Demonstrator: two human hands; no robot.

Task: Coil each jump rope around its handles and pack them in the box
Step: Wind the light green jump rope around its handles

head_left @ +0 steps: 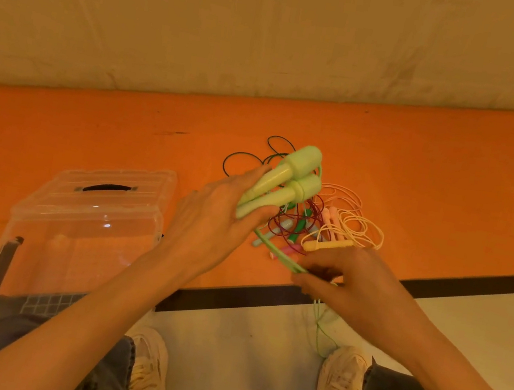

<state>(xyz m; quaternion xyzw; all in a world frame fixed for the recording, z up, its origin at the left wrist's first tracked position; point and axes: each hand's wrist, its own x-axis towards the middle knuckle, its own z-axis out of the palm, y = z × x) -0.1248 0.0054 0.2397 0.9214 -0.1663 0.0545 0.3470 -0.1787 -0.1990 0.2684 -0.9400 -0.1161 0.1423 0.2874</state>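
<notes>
My left hand (pixel 210 221) holds the two green handles (pixel 288 179) together so my right hand (pixel 347 278), which I think pinches the green cord (pixel 279 256), can wrap it around them.

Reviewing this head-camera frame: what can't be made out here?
- Right hand: its fingertips are blurred, so how it grips the green cord is unclear.
- Rope pile: partly behind the left hand and green handles; count of ropes unreadable.
- Clear box: the lower part is hidden by the left forearm and knee.
</notes>
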